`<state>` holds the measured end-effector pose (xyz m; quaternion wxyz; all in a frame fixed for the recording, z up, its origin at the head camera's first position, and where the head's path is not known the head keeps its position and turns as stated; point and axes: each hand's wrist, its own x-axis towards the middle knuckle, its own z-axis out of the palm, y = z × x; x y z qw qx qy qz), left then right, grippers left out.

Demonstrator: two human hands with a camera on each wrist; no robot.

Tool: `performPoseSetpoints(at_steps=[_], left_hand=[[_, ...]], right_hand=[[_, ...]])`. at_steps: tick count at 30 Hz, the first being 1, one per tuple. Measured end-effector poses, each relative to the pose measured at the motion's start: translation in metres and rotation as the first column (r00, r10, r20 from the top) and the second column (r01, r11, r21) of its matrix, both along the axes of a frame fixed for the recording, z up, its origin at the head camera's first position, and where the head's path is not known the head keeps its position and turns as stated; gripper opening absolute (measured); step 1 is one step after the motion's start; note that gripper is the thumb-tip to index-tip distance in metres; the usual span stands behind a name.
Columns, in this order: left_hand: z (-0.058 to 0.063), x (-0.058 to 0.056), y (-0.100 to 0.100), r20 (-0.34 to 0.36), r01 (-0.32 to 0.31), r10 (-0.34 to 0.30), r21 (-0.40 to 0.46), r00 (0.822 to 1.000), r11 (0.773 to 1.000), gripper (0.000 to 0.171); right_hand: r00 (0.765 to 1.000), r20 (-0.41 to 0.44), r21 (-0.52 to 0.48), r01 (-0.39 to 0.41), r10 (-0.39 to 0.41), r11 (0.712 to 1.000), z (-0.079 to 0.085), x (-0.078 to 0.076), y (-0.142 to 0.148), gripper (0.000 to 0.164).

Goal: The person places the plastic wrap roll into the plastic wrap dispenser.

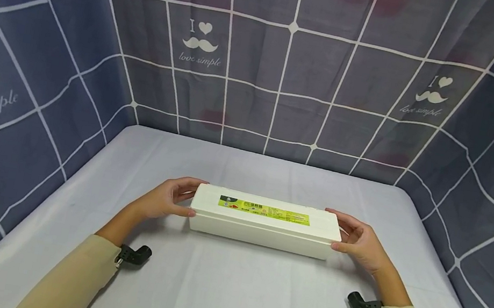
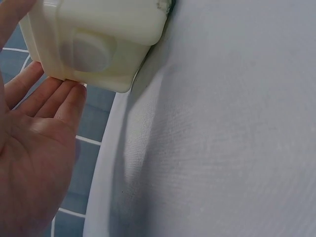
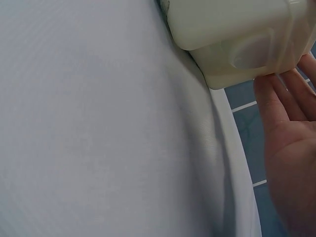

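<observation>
A long white cling film box [image 1: 260,236] lies crosswise on the table, its lid down and a yellow-green label [image 1: 264,211] on top. My left hand [image 1: 167,199] grips its left end, thumb at the front edge and fingers round the back corner. At the opposite end my right hand [image 1: 361,244] holds it the same way. Seen from the left wrist, fingertips of the left hand [image 2: 42,148] touch the far side of the box [image 2: 123,22]. The right wrist view has the right hand's fingertips at the box's [image 3: 227,22] far edge.
White cloth [image 1: 224,292] covers the table. Dark checked curtains [image 1: 245,104] hang behind it and along both sides. A black wrist mount [image 1: 135,254] sits at the left cuff and another black mount [image 1: 364,304] at the right cuff.
</observation>
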<state>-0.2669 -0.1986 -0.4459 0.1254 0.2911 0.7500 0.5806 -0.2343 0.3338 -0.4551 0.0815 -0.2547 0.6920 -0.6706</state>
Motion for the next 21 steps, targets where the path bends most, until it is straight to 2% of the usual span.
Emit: performPoseSetpoints(at_steps=[18,21], left_hand=[[-0.0022,0.0010,-0.0022,0.013,-0.025,0.025,0.000,1.000,1.000,0.076],[-0.0007,0.0010,-0.0047,0.007,-0.027,0.027,-0.002,1.000,1.000,0.076]], right_hand=[[1.000,-0.002,0.019,0.008,-0.008,1.000,0.0018,-0.0007,0.0031,0.083],[1.000,-0.024,0.018,0.009,-0.009,1.000,0.0025,-0.0016,0.0059,0.081]])
